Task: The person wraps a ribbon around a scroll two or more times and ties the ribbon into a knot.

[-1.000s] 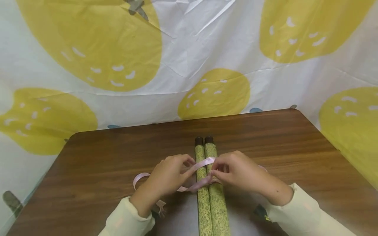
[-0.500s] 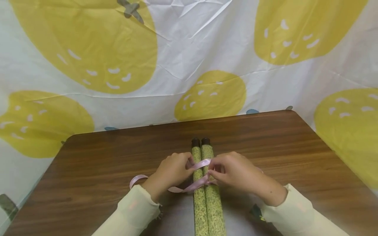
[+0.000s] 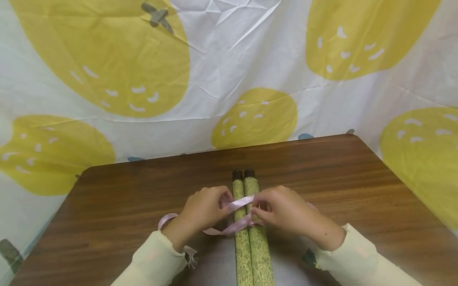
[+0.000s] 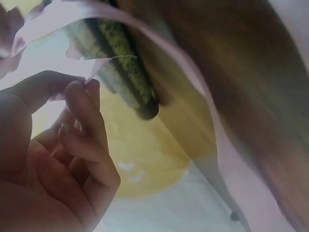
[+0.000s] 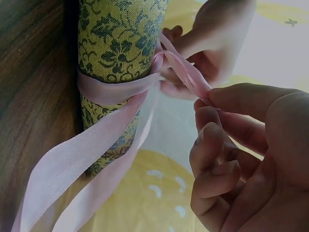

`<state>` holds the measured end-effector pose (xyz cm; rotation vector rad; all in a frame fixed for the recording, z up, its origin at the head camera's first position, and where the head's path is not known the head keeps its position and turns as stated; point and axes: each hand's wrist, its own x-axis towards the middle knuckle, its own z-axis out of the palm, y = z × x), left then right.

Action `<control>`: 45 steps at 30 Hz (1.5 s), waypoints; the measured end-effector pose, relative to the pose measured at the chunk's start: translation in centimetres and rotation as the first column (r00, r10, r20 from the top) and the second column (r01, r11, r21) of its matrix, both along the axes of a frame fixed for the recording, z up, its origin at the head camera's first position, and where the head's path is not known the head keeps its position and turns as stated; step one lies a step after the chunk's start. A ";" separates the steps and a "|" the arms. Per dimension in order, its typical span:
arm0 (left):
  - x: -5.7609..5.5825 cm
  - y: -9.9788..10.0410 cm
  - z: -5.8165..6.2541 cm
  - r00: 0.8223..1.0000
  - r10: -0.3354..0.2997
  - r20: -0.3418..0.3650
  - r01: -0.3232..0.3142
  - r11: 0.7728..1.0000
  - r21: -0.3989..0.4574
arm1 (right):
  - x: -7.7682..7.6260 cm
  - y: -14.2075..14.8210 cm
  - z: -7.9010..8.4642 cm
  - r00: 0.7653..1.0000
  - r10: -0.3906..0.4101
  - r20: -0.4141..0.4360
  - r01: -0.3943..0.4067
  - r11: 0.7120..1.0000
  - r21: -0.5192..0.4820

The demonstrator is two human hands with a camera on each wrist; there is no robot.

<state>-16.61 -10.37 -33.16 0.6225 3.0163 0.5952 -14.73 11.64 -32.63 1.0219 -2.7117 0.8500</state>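
Two rolled scrolls in yellow-green floral brocade, a left one (image 3: 244, 254) and a right one (image 3: 260, 254), lie side by side with dark end knobs (image 3: 249, 173) pointing away. Pink satin ribbon (image 5: 116, 89) wraps across the brocade and crosses itself at the side. My left hand (image 3: 205, 208), on the left of the scrolls, pinches ribbon between thumb and fingertips. On the other side my right hand (image 3: 284, 208) pinches a doubled, looped part of the ribbon by thumb and forefinger. Loose ribbon lengths trail beside the scrolls in the right wrist view.
The scrolls rest on a dark wood table (image 3: 136, 198) with rounded far corners. Behind it hangs a white cloth (image 3: 200, 99) printed with yellow fruit. A curl of ribbon (image 3: 165, 219) arches by the left wrist, and a pale tassel (image 3: 191, 257) shows near the left cuff.
The head view has shifted slightly. Both hands keep their pinch on the ribbon over the scrolls; the left wrist turned and came back, with little other movement.
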 end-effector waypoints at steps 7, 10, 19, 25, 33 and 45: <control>1.1 -1.8 1.2 0.999 0.038 -0.012 -0.037 0.999 0.032 | -0.1 0.2 -0.1 0.999 -0.022 -0.027 0.023 1.000 0.003; 1.9 -2.3 1.5 1.000 0.030 -0.009 -0.029 0.998 0.050 | -0.1 0.3 -0.2 0.999 -0.025 -0.040 0.025 1.000 0.007; 5.2 -4.0 2.6 0.999 -0.038 0.011 0.037 0.999 0.039 | -0.3 0.3 -0.3 0.999 -0.009 -0.038 0.009 1.000 -0.010; 6.7 -4.3 2.5 0.982 -0.184 0.049 0.181 0.982 0.062 | -0.4 0.3 -0.3 0.998 -0.006 -0.070 0.006 1.000 -0.002; 8.4 -3.1 1.8 0.893 -0.440 0.090 0.431 0.896 0.108 | -0.4 0.2 -0.3 0.998 -0.002 -0.055 0.002 1.000 -0.006; 9.7 2.1 0.7 0.719 -0.688 0.098 0.687 0.725 0.052 | -0.3 0.2 -0.2 0.998 0.021 -0.063 -0.021 1.000 -0.002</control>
